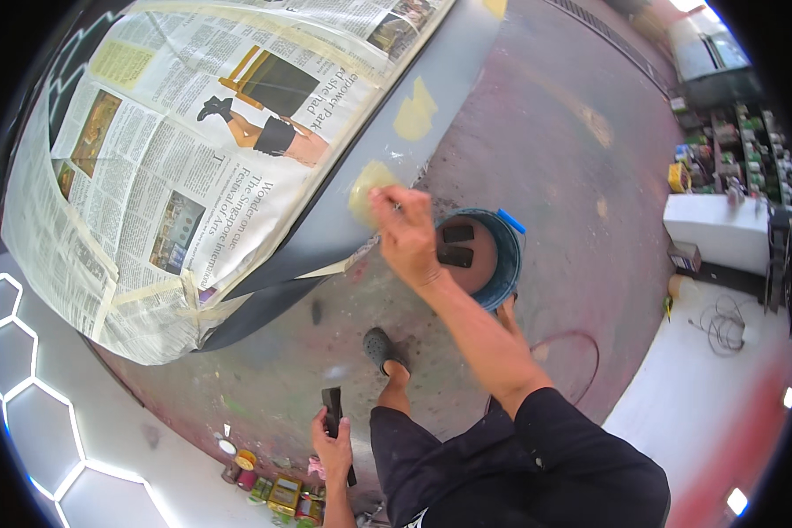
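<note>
Left hand (333, 453): clamped around a block (332, 410), held low beside the leg, apparently to keep it off the work. Right hand (405, 231): fingers bunched on a yellow patch (362, 199) of the grey panel (326, 216), probably feeling or wiping it. Bucket (513, 255): on the floor just beyond the right forearm, likely for easy reach; two dark pads (456, 256) inside. Newspaper (180, 150): taped alongside the panel, presumably as masking. Not determined: anything under the right fingertips; the block's lower part, covered by the left hand; the bucket's near side, partly behind the forearm.
</note>
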A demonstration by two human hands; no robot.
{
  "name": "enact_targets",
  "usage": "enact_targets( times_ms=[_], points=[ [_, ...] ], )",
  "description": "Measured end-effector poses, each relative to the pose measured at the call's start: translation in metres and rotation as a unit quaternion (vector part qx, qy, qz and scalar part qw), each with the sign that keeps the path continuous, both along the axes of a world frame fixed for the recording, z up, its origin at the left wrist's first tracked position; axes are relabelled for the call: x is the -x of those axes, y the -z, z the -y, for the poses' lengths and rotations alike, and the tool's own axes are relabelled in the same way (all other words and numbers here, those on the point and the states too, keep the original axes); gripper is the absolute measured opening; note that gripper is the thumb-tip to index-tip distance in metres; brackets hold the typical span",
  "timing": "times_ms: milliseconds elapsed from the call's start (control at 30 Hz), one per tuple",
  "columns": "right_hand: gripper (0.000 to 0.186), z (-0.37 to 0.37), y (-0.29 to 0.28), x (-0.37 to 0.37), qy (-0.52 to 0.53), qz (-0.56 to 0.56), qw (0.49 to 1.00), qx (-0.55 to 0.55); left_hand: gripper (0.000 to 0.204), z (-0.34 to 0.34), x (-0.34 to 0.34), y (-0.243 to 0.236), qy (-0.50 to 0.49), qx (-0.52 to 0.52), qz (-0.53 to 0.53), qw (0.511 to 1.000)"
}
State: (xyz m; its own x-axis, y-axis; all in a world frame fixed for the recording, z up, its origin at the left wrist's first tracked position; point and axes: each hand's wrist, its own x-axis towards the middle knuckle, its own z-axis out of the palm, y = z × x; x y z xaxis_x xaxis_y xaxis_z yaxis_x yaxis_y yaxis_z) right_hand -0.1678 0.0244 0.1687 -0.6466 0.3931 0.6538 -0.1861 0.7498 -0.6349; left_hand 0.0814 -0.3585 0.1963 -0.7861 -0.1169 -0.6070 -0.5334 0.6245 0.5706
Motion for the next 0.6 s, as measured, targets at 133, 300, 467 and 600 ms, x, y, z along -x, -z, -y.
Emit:
enact_targets(
  times_ms=[133,300,467,600],
  points=[
    [0.04,-0.032,0.005,0.017,-0.075,-0.033,0.996,-0.023,0.058,-0.076,0.001,0.007,-0.006,0.023,-0.05,0.998],
    [0.043,-0.056,0.009,-0.002,-0.197,-0.018,0.976,-0.095,0.058,-0.177,0.032,-0.006,0.063,0.061,-0.211,0.974],
    [0.038,-0.099,-0.005,0.043,-0.088,-0.047,0.994,-0.031,0.068,-0.234,0.128,-0.039,0.252,0.082,-0.397,0.879],
    [0.031,-0.084,-0.028,-0.021,-0.047,0.069,0.823,0.562,0.074,-0.241,0.214,-0.043,0.381,0.164,-0.506,0.756]
  ],
)
